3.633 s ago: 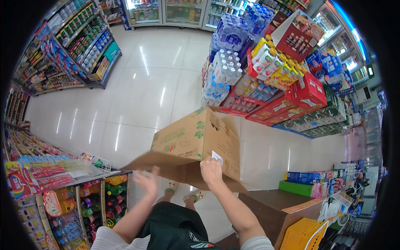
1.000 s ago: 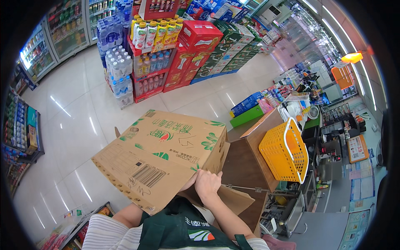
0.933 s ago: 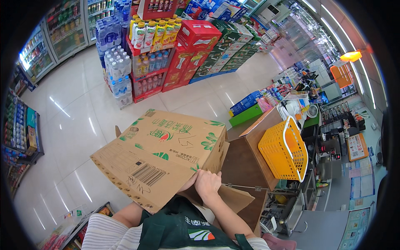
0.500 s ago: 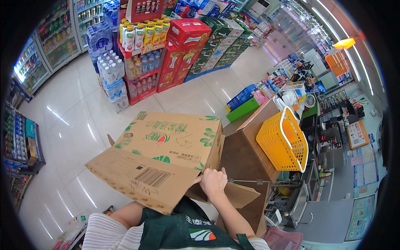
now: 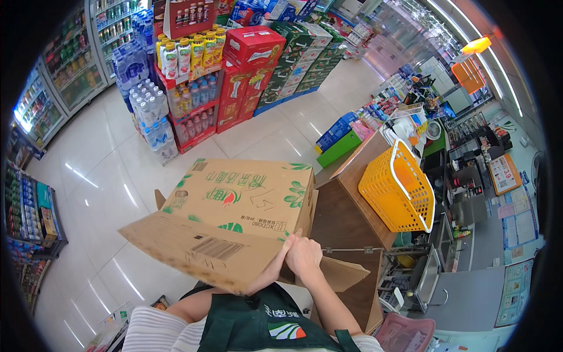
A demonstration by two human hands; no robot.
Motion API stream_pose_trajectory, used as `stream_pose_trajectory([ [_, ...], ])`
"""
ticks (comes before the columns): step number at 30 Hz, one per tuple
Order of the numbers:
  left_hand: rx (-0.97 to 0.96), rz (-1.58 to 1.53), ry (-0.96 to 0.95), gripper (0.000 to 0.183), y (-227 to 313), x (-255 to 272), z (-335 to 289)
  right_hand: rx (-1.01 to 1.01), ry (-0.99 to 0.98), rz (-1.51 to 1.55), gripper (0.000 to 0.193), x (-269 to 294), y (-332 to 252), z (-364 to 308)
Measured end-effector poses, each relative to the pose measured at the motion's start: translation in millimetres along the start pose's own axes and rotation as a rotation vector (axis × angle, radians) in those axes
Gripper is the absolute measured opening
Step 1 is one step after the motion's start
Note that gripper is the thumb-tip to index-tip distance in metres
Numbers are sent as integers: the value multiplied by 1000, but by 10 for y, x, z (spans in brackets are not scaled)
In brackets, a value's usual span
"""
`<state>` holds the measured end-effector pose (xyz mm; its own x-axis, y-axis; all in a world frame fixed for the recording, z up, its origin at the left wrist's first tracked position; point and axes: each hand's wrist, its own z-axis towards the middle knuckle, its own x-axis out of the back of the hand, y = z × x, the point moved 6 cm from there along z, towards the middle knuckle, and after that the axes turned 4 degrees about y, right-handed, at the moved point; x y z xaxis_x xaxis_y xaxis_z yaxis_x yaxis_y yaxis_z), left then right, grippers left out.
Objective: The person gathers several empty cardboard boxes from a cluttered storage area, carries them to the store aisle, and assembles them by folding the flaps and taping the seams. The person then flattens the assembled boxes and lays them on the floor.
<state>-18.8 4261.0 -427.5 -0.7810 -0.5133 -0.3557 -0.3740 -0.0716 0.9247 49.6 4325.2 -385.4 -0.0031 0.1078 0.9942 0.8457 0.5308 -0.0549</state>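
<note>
A large brown cardboard box (image 5: pixel 234 185) with green leaf prints stands before me. Its near flap (image 5: pixel 202 240) is folded outward toward me, and a side flap (image 5: pixel 343 274) sticks out at the right. My right hand (image 5: pixel 305 256) is closed on the box's near right corner. Beside it, my left hand (image 5: pixel 277 264) comes up from under the near flap, its fingers pinched at the same corner. The flap covers part of my left hand and wrist. What lies inside the box is hidden.
Right of the box, a yellow basket (image 5: pixel 381 190) with a white handle rests on a brown wooden counter (image 5: pixel 337 211). Stacked red cartons (image 5: pixel 234 94) and bottle packs (image 5: pixel 155 111) stand across the tiled floor. A shelf (image 5: pixel 53 223) is at the left; a pink bin (image 5: pixel 404 334) sits lower right.
My left hand has risen from beneath the near flap to join my right hand at the corner. The near flap has bent slightly. The box has hardly moved.
</note>
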Motion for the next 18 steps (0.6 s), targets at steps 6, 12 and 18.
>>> stream_pose_trajectory([
  [6,392,-313,317,37,-483,-128,-148,116,-66,-49,28,63,-59,-203],
  [12,369,-159,154,41,-395,-102,-338,137,-2,-16,44,122,-58,-365],
  [18,248,10,127,41,-297,-10,-344,179,105,-4,43,140,-10,-424],
])
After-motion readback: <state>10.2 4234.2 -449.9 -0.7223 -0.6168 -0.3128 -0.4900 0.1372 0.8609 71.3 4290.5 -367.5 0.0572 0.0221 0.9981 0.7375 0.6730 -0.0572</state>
